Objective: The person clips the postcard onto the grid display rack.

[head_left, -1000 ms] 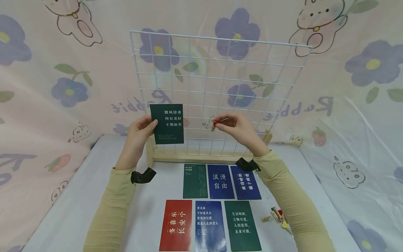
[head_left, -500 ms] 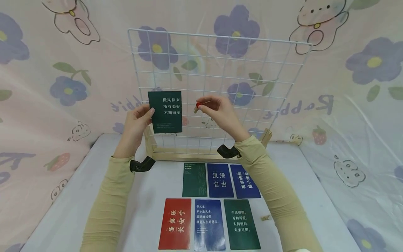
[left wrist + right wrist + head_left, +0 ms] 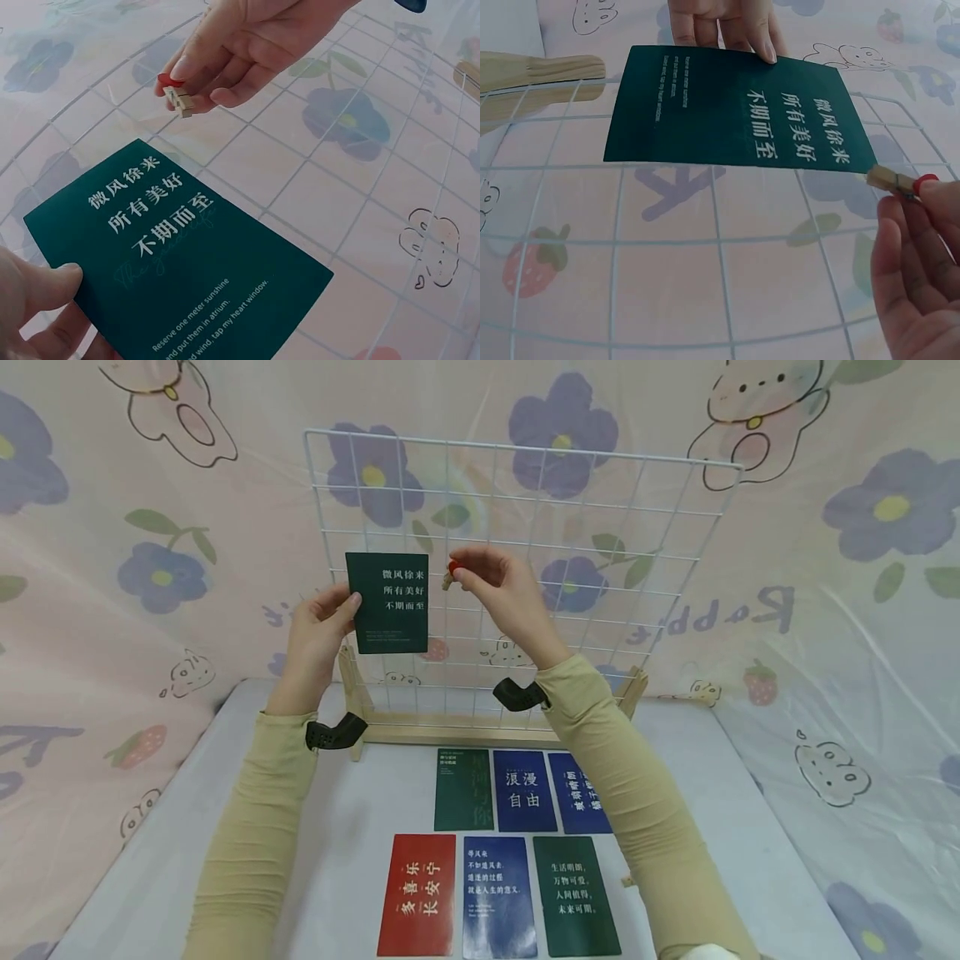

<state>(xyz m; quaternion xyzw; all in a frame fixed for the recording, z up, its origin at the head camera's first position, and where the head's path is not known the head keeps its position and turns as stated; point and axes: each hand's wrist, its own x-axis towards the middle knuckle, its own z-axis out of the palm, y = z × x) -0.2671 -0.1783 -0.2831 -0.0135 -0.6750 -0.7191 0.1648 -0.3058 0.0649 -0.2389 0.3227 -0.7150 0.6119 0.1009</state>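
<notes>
My left hand [image 3: 313, 639] pinches a dark green card [image 3: 388, 618] with white Chinese writing by its left edge, thumb in front and fingers behind. The card is upright before the left part of a white wire grid [image 3: 487, 535]. Just right of the card's upper right corner, my right hand [image 3: 513, 602] pinches a small wooden clothespin [image 3: 447, 581] with a red piece on its end. In the left wrist view the clothespin [image 3: 180, 101] is apart from the card. Whether the card touches the grid, I cannot tell.
A wooden base [image 3: 465, 729] carries the grid. In front lie several cards in two rows, among them a red card [image 3: 417, 893], a blue card [image 3: 498, 902] and a green card [image 3: 576, 893]. Another small wooden piece [image 3: 628, 882] is partly hidden by my right sleeve.
Both hands have risen along the grid, the left with the green card. The right hand has also moved left with the clothespin, closer to the card's upper right corner.
</notes>
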